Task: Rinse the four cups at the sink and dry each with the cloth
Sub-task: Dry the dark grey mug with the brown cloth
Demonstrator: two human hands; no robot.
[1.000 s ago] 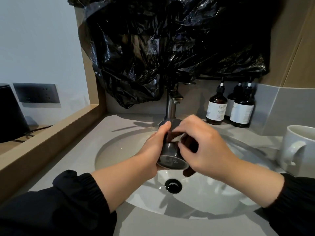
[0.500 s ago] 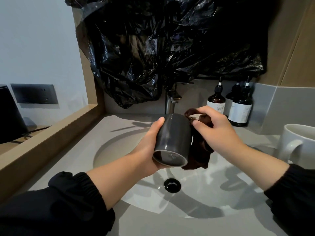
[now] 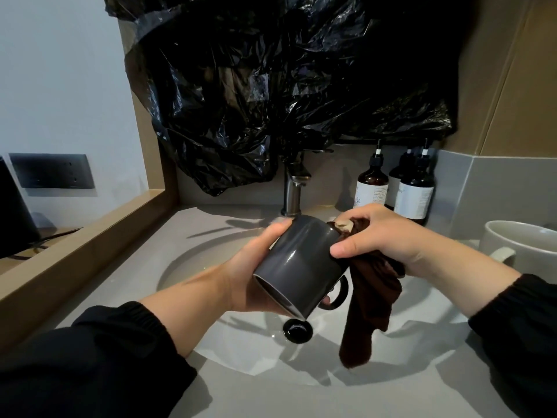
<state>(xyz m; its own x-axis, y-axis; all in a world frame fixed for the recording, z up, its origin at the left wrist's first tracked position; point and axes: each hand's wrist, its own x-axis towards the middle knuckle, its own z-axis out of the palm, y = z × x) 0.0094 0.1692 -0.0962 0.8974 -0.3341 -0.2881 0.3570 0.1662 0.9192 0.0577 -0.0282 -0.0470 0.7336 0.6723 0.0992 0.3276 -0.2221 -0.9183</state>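
Left hand [image 3: 250, 276] wrapped around dark cup [image 3: 298, 263], base tilted toward camera over sink [image 3: 187, 260]; right hand [image 3: 382, 236] pinches brown cloth [image 3: 370, 303] against cup's mouth end at 2 o'clock, tail hanging toward 5. Drying likely goes best by turning cup steadily against cloth, covering handle too. White cup [image 3: 524, 251] waits at 3 o'clock.

Dark grey glossy cup [image 3: 301, 263] tilted base-forward over the sink [image 3: 187, 267], brown cloth [image 3: 372, 303] dangling beside its handle, white cup [image 3: 524, 251] upright at right.
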